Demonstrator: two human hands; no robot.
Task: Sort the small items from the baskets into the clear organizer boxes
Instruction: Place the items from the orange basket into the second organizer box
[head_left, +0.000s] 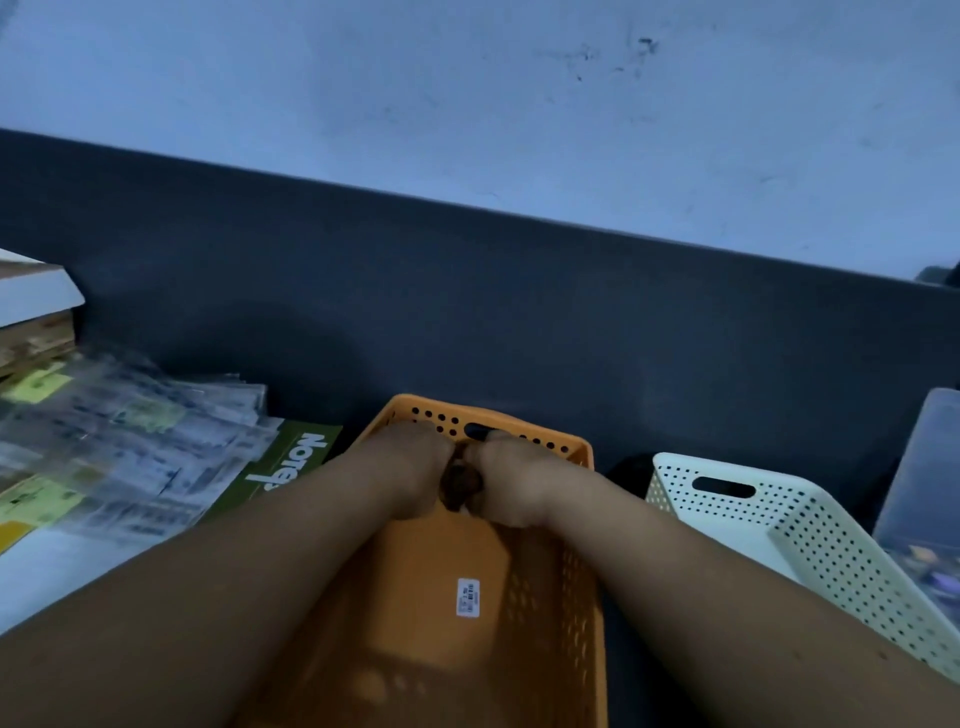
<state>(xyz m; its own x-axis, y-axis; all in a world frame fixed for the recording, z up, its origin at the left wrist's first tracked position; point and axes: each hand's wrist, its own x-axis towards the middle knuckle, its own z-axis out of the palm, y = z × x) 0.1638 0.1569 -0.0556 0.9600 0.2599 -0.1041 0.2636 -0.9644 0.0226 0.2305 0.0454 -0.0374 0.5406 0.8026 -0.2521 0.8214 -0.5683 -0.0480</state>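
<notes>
Orange basket (574, 597) sits dead centre at 6 o'clock, its near end cut off by the bottom edge. Both forearms run down into it. The left hand (415, 467) and right hand (511, 480) meet at the far wall, right under the handle slot, knuckles up and fingers curled in tight. Between them is a dark brown lump (460, 486), and both hands grip it, one from each side. What the lump is, I cannot tell; it is dim and blurred. On the basket floor lies a white sticker (467, 597), its print too small to read.

At 4 o'clock a white basket (779, 525) stands just beside the orange one, with a narrow dark gap between their rims. Its inside is not in view. At 3 o'clock a clear box (924, 467) is sliced off by the right edge, with blurry small bits at its bottom.

At 8 o'clock a heap of clear packets (130, 441) crowds the left side, smeared by blur, and a green booklet (291, 462) pokes out from under it, touching the orange basket's left rim. At 9 o'clock a stack of boards (31, 312) is cut by the frame.

Behind it all, at 12 o'clock, a dark panel (467, 312) walls off the far edge. The open room is the strip between that panel and the baskets.
</notes>
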